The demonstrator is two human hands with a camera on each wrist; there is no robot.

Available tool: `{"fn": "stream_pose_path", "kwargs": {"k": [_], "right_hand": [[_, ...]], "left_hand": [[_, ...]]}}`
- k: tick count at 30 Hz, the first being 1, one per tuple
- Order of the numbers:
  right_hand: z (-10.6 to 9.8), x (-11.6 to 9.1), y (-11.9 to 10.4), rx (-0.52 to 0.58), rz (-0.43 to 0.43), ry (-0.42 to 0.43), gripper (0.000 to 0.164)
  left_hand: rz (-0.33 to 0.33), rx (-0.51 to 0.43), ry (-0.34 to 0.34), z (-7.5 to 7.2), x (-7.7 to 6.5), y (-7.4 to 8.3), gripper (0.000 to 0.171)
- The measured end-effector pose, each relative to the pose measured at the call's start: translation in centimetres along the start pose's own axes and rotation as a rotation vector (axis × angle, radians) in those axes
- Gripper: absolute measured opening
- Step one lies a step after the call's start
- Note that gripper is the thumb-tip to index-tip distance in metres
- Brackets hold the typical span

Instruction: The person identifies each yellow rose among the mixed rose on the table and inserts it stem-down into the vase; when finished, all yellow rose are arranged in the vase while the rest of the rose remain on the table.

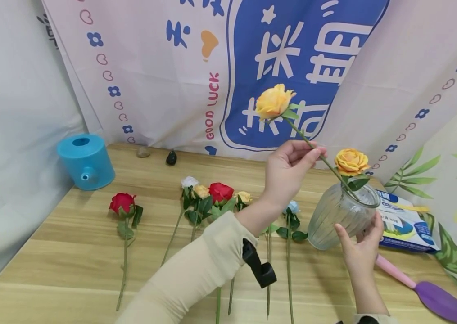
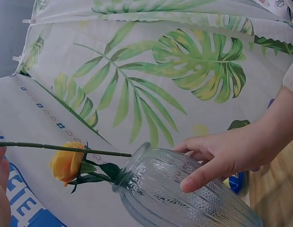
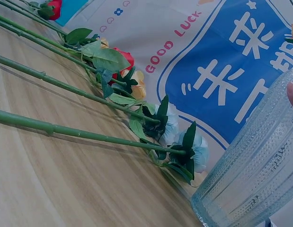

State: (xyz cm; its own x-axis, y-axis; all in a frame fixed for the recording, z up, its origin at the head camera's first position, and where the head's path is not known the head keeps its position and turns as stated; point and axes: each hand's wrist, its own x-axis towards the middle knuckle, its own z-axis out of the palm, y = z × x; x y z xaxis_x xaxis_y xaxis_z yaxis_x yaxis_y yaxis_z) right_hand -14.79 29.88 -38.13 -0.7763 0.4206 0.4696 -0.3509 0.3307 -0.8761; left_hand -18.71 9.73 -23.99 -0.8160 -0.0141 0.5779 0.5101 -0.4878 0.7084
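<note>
A yellow rose [image 1: 273, 102] is pinched by its green stem between the thumb and fingers of my left hand [image 1: 287, 168]. Its stem end overlaps the mouth of a ribbed glass vase [image 1: 329, 220] in the head view, and shows right at the rim in the left wrist view. Another, deeper yellow rose [image 1: 351, 162] stands in the vase, its bloom above the rim. My right hand [image 1: 361, 249] grips the side of the vase, which leans to the right, with thumb and fingers on opposite sides of the glass.
Several roses lie on the wooden table, including a red rose [image 1: 123, 203] apart at left and a light blue rose [image 3: 198, 151]. A blue watering can [image 1: 104, 164] and two stones stand at the back left. Right of the vase are a printed packet [image 1: 406, 229] and a purple shovel [image 1: 443, 299].
</note>
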Motion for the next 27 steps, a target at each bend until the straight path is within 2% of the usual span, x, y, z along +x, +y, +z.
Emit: {"fn": "stream_pose_path", "kwargs": {"k": [5, 8, 13, 15, 20, 27], "right_hand": [[0.2, -0.3, -1.1, 0.009, 0.003, -0.003, 0.084], [0.2, -0.3, -0.9, 0.012, 0.006, -0.008, 0.085], [0.1, -0.3, -0.9, -0.008, 0.003, -0.009, 0.085], [0.1, -0.3, -1.0, -0.014, 0.000, -0.007, 0.084], [-0.1, 0.0, -0.1, -0.015, -0.008, -0.007, 0.086], [-0.1, 0.0, 0.5, -0.021, -0.023, -0.004, 0.086]], "left_hand": [[-0.018, 0.023, 0.000, 0.6, -0.2, 0.0, 0.011], [-0.033, 0.025, -0.011, 0.8, -0.2, -0.4, 0.010], [-0.107, 0.055, -0.057, 1.3, 0.3, -3.1, 0.012], [-0.132, 0.088, -0.074, 1.5, 0.4, -4.2, 0.012], [-0.177, 0.197, -0.105, 2.2, 0.4, -5.2, 0.014], [-0.245, 0.338, -0.135, 2.3, 0.5, -6.5, 0.013]]}}
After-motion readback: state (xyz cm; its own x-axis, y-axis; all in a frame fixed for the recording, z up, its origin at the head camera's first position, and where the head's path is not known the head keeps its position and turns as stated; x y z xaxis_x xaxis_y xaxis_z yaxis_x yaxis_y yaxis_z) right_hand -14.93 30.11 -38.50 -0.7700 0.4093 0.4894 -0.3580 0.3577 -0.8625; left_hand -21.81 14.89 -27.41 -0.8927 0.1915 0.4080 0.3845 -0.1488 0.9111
